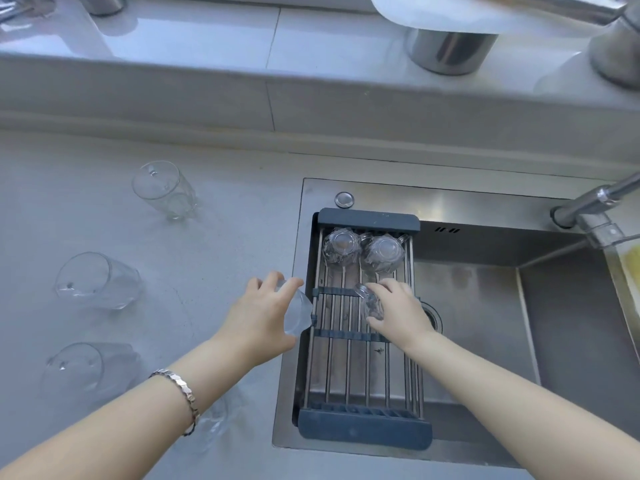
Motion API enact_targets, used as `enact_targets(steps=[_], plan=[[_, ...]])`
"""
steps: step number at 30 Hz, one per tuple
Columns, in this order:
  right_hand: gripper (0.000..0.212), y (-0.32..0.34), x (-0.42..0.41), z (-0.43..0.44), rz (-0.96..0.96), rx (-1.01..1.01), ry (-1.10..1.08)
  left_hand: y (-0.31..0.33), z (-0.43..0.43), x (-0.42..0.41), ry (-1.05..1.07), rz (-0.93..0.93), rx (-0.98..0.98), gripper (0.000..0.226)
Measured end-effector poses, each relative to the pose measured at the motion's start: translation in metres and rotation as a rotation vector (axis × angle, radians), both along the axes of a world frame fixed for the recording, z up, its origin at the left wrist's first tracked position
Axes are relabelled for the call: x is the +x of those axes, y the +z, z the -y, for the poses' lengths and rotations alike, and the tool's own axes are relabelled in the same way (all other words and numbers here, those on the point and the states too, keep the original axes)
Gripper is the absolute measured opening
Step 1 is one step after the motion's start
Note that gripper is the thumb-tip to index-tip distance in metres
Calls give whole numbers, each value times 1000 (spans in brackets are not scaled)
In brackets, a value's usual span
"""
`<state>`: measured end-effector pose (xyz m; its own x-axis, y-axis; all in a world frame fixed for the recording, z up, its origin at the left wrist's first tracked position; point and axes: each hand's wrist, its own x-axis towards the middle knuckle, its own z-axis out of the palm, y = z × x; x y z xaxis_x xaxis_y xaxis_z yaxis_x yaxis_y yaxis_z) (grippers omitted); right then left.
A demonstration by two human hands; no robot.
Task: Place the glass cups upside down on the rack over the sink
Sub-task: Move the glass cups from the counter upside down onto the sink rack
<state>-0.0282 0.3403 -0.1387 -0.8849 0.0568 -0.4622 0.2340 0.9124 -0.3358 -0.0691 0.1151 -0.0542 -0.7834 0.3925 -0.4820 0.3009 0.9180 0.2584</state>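
Observation:
A dark-framed metal rack [363, 427] spans the left part of the sink [485, 306]. Two glass cups stand upside down at its far end, one on the left [341, 247], one on the right [382, 254]. My right hand [398, 311] grips a third glass cup [370, 301], tilted, over the rack's middle bars. My left hand [259, 315] holds another glass cup [298, 311], tilted, at the rack's left edge. Three more glass cups [164, 188] [98, 280] [86, 370] lie on the counter to the left, and one [214, 422] shows under my left forearm.
A faucet [595, 202] reaches over the sink from the right. A round steel button [344, 199] sits on the sink's rim behind the rack. Steel containers [450, 51] stand on the raised ledge at the back. Something yellow [630, 265] lies at the right edge.

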Motion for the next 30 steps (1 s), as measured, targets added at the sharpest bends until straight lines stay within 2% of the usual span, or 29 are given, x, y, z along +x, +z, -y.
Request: enact_targets(steps=[5, 9, 11, 13, 15, 17, 19, 21, 22, 24, 26, 30], plan=[[53, -4, 5, -11, -176, 89, -21, 2, -6, -1, -13, -20, 10, 73], [70, -3, 5, -12, -255, 95, -137, 7, -11, -1, 23, -31, 84, 75], [83, 5, 10, -3, -243, -104, -235, 11, -13, -1, 129, -6, 175, 75], [94, 24, 18, 10, -152, -448, -157, 17, -17, -4, 327, 77, 337, 71], [100, 43, 28, 24, -51, -660, -39, 22, -22, -7, 530, 232, 526, 62], [93, 55, 31, 29, -113, -804, -140, 24, -28, -8, 656, 445, 719, 53], [77, 63, 28, 25, -259, -870, -219, 23, -33, -8, 685, 634, 845, 42], [66, 69, 21, 18, -345, -771, -140, 21, -35, -8, 641, 683, 869, 30], [65, 73, 17, 14, -360, -700, -90, 19, -35, -8, 605, 644, 833, 29], [65, 72, 7, 8, -355, -519, -13, 12, -31, -12, 514, 463, 643, 39], [65, 66, -3, 6, -304, -291, 92, 8, -23, -16, 498, 353, 523, 40], [62, 50, -23, 15, -136, 82, 359, 0, 1, -18, 549, 331, 539, 12]])
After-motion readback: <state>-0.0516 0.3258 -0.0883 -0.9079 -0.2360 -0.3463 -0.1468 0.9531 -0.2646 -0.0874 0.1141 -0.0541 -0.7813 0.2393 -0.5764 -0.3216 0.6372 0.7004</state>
